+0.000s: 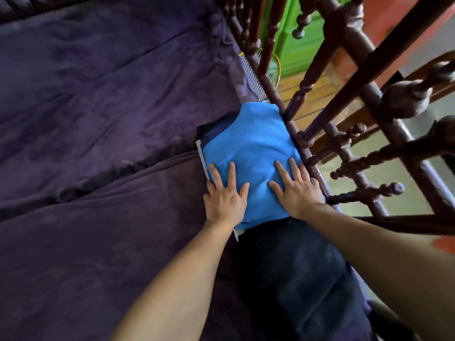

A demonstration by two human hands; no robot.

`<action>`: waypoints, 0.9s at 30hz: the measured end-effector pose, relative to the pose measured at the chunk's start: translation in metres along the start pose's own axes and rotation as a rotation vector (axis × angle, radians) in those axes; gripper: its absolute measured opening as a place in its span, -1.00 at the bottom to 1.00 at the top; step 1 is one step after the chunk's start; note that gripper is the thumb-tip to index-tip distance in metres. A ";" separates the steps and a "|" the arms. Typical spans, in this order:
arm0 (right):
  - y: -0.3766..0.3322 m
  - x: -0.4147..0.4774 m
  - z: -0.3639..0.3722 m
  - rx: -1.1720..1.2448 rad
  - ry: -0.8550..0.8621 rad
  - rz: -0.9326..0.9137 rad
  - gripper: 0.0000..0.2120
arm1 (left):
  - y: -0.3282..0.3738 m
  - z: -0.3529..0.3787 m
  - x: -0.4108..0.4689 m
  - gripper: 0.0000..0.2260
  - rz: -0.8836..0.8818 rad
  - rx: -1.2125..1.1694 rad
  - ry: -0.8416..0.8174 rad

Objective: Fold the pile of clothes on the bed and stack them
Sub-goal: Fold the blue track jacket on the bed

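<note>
A folded bright blue garment (251,143) lies on top of a stack at the bed's right edge. Dark navy folded clothes (216,130) and a white edge (201,153) show beneath it on the left side. My left hand (225,195) presses flat on the blue garment's near left corner, fingers spread. Flat on the near right part lies my right hand (296,187), close to the bed rail. Neither hand grips anything.
The purple bedsheet (98,119) covers the bed to the left and near side. A dark wooden railing with turned spindles (344,148) runs along the right edge. My dark trousers (295,279) are below the stack. A green cabinet (298,38) stands beyond the rail.
</note>
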State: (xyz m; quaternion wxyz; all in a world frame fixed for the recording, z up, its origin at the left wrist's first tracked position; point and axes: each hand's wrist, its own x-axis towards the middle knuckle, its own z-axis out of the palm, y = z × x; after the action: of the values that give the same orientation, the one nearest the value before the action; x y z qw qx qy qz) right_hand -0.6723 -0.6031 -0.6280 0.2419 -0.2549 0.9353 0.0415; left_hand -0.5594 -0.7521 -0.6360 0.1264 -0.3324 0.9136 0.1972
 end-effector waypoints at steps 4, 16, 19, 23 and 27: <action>0.005 -0.019 -0.028 -0.012 -0.098 0.010 -0.38 | 0.001 -0.030 -0.027 -0.45 -0.017 0.068 -0.093; 0.009 -0.223 -0.025 -0.072 -0.192 -0.203 -0.68 | -0.052 -0.041 -0.277 -0.71 -0.125 -0.050 -0.271; -0.015 -0.268 -0.021 -0.112 -0.219 -0.277 -0.65 | -0.081 -0.038 -0.341 -0.70 -0.176 -0.052 -0.257; -0.067 -0.317 -0.029 -0.155 -0.197 -0.404 -0.62 | -0.129 -0.051 -0.413 -0.66 -0.260 -0.106 -0.208; -0.142 -0.358 -0.036 -0.222 -0.140 -0.562 -0.60 | -0.189 -0.078 -0.473 -0.71 -0.365 -0.187 -0.062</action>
State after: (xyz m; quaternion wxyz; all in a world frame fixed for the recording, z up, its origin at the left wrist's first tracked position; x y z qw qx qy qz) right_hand -0.3476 -0.5697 -0.4207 0.2783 -0.5251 0.7990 0.0922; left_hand -0.0895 -0.6553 -0.4473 0.1566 -0.4964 0.8117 0.2650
